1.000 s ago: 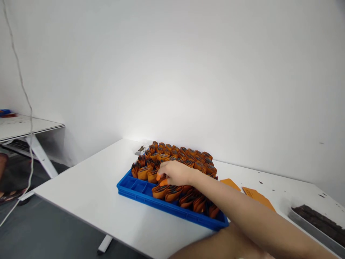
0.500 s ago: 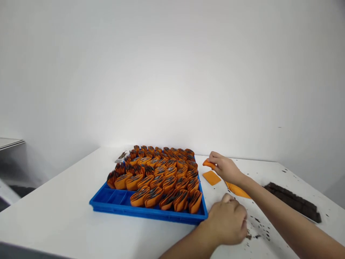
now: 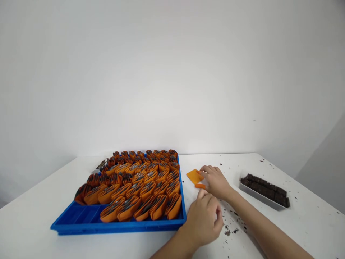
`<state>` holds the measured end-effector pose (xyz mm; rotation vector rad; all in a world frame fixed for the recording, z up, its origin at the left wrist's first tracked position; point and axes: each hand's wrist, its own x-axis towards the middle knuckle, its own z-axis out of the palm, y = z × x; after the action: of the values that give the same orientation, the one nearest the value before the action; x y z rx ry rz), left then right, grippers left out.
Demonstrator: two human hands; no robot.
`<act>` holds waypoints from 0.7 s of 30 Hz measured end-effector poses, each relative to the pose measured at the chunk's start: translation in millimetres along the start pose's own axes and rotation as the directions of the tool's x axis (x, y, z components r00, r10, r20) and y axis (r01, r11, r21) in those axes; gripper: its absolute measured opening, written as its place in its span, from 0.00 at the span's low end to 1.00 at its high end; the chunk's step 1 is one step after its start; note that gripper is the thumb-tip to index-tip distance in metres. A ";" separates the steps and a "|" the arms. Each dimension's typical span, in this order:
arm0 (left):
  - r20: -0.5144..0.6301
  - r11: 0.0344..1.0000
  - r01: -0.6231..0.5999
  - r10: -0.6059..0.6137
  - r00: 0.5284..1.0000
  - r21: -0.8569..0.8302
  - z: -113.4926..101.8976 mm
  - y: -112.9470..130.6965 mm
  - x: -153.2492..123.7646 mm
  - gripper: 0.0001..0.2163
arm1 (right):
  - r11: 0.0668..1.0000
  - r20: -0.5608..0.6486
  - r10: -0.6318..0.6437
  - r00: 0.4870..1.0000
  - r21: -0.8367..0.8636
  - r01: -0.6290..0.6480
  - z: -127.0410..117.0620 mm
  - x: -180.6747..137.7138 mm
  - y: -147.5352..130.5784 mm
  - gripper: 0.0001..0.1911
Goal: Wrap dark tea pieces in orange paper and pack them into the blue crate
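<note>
A blue tray point(image 3: 81, 216) lies on the white table point(image 3: 40, 208), filled with several rows of folded orange wrappers point(image 3: 145, 180) that show dark filling. Its front left compartments are bare. Just right of the tray lies a flat orange sheet point(image 3: 194, 176). My right hand point(image 3: 217, 181) pinches this sheet's right edge, fingers on top and an orange-capped thumb point(image 3: 199, 186) below. My left hand point(image 3: 205, 216) hovers by the tray's front right corner. Its fingers are curled and the palm is hidden.
A shallow grey tray of dark brown pieces point(image 3: 265, 189) stands at the right. Dark crumbs point(image 3: 231, 228) are scattered on the table around my hands and toward the back right. A plain white wall rises behind the table.
The view has swung right, so the blue tray now sits further left. My right hand came away from the wrappers in the tray and dropped onto the orange sheet. My left hand came into view.
</note>
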<state>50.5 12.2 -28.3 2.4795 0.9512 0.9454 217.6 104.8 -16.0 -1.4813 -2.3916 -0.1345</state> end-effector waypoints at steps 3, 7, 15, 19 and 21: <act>-0.023 1.000 -0.015 0.015 1.000 -0.021 -1.4 3.2 0.7 0.09 | 1.000 0.054 0.011 0.998 -0.026 -0.009 7.1 4.5 -7.2 0.14; -0.054 0.998 -0.037 0.034 0.998 -0.044 -3.8 7.3 1.0 0.10 | 0.999 0.085 0.033 0.996 0.001 -0.033 12.6 7.1 -10.0 0.09; -0.337 0.996 -0.088 0.078 0.938 -0.013 -11.5 12.3 -1.1 0.12 | 0.971 0.082 -0.029 0.996 0.237 0.008 -17.3 -6.1 -4.7 0.12; -0.585 0.999 -0.004 0.030 0.810 0.045 -16.2 13.1 -0.2 0.19 | 0.787 0.077 -0.133 0.988 0.614 0.058 -45.2 -22.0 10.2 0.16; -0.607 0.999 0.040 -0.032 0.794 -0.001 -17.9 11.8 1.0 0.22 | 0.547 0.088 -0.193 0.977 0.836 0.033 -54.6 -28.0 14.5 0.20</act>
<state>44.4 5.4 -8.9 2.1691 1.1755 1.7894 254.0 74.1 25.2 -0.8653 -2.1192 1.0228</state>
